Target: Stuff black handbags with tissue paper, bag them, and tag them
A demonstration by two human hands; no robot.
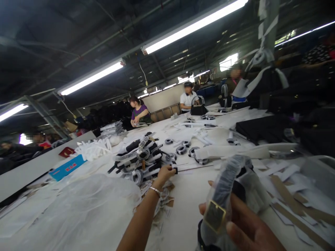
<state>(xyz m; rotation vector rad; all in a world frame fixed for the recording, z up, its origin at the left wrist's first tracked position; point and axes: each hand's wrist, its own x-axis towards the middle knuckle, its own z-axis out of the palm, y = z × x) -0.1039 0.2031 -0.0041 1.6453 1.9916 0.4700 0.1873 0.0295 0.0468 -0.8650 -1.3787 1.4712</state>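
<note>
My right hand (pixel 246 223) is closed around a dark strap (pixel 227 174) wrapped in clear plastic, with a gold-coloured buckle (pixel 215 216) facing me. The strap's upper part bends over in a loop, and part of it is hidden by the wrapping. My left hand (pixel 165 175), a bracelet on its wrist, reaches to the right edge of a heap of black and white wrapped straps (pixel 142 153). Its fingers are pinched together, and the dark end of a strap (pixel 176 170) shows just beyond them.
Coiled straps (pixel 181 150) lie across the white table (pixel 183 195). Paper and brown card strips (pixel 290 198) cover the right side. Clear plastic sheeting (pixel 91 198) and a blue box (pixel 68 167) are at left. Co-workers (pixel 140 113) sit at the far side, one beside a black bag (pixel 199 108).
</note>
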